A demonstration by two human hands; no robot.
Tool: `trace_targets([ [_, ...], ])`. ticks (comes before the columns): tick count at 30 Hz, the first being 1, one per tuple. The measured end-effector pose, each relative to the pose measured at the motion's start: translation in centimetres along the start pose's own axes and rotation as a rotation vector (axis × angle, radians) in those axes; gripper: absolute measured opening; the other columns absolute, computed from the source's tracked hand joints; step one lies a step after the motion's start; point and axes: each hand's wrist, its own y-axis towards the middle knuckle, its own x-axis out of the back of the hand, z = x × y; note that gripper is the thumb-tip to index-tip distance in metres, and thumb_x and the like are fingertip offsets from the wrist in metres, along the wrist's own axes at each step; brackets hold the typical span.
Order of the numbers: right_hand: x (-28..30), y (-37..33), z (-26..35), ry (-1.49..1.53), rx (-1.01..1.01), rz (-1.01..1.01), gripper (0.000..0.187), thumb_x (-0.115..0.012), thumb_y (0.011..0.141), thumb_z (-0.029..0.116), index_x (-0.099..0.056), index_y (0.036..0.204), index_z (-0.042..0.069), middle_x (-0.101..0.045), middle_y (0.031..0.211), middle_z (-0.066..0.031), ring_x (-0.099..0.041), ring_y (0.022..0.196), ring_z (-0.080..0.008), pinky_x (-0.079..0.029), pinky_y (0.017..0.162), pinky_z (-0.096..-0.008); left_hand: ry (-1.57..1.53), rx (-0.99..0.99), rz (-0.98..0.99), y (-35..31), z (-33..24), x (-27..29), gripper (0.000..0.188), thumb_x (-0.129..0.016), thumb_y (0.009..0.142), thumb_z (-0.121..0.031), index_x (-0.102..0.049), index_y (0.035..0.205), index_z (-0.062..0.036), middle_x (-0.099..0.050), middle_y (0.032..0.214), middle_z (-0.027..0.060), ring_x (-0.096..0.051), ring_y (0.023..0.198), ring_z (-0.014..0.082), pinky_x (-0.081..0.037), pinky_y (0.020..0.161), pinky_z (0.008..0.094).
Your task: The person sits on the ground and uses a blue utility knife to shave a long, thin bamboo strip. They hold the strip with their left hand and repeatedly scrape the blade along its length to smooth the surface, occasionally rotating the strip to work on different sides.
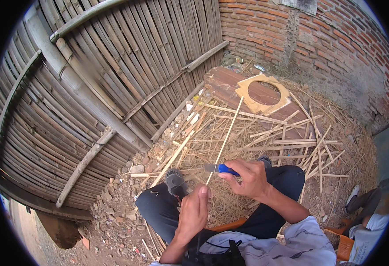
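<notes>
A thin bamboo strip (228, 133) slants up and away from my lap, its near end pinched in my left hand (193, 213). My right hand (249, 177) is closed round the blue handle of a knife (228, 169). The knife's short grey blade lies across the strip, a little beyond my left thumb, and appears to touch it. Pale shavings and dry fibres (223, 197) cover the ground between my dark-trousered legs.
Loose bamboo strips (292, 142) are scattered ahead and to the right. A yellowish board with a round hole (243, 88) rests on a brown panel (221, 82). A bamboo fence (114, 57) stands left, a brick wall (309, 40) behind. Another person's leg (363, 201) shows at right.
</notes>
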Motion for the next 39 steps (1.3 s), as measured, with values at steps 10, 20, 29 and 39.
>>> trace_targets([
  [10,5.5,4.3,-5.0,-0.067,-0.289,-0.166,0.026,-0.075,0.104,0.024,-0.073,0.107,-0.002,-0.072,0.077,-0.0137,-0.066,0.059,-0.0207,-0.05,0.057,-0.0332,-0.08,0.062,0.023,-2.7,3.1,2.0,0.038,-0.042,0.12,-0.026,-0.061,0.1,-0.0004,-0.053,0.067,0.009,-0.052,0.058,0.022,-0.044,0.06,0.0384],
  [20,0.0,-0.5,1.2,0.113,-0.007,0.114,0.027,-0.082,0.096,0.029,-0.075,0.105,0.004,-0.078,0.091,-0.0102,-0.076,0.068,-0.0251,-0.057,0.057,-0.0347,-0.175,-0.034,-0.055,-0.5,1.3,0.1,0.029,-0.053,0.117,-0.022,-0.064,0.102,0.0009,-0.058,0.069,0.0073,-0.055,0.061,0.0142,-0.044,0.058,0.0342],
  [29,-0.1,-0.6,1.6,0.101,0.026,0.091,0.024,-0.083,0.094,0.027,-0.075,0.106,0.006,-0.076,0.086,-0.0071,-0.074,0.065,-0.0246,-0.056,0.054,-0.0357,-0.054,-0.068,-0.141,-0.1,1.2,-0.6,0.02,-0.063,0.111,-0.018,-0.068,0.109,0.001,-0.062,0.063,0.0125,-0.063,0.053,0.0238,-0.047,0.055,0.0387],
  [39,1.2,0.8,-1.2,-0.044,0.063,-0.014,0.025,-0.082,0.097,0.03,-0.076,0.099,0.006,-0.073,0.077,-0.0074,-0.073,0.062,-0.0235,-0.054,0.053,-0.0351,-0.048,-0.017,-0.125,-0.8,0.0,0.5,0.02,-0.065,0.111,-0.018,-0.07,0.106,0.0011,-0.06,0.061,0.0115,-0.061,0.052,0.0186,-0.045,0.053,0.0371],
])
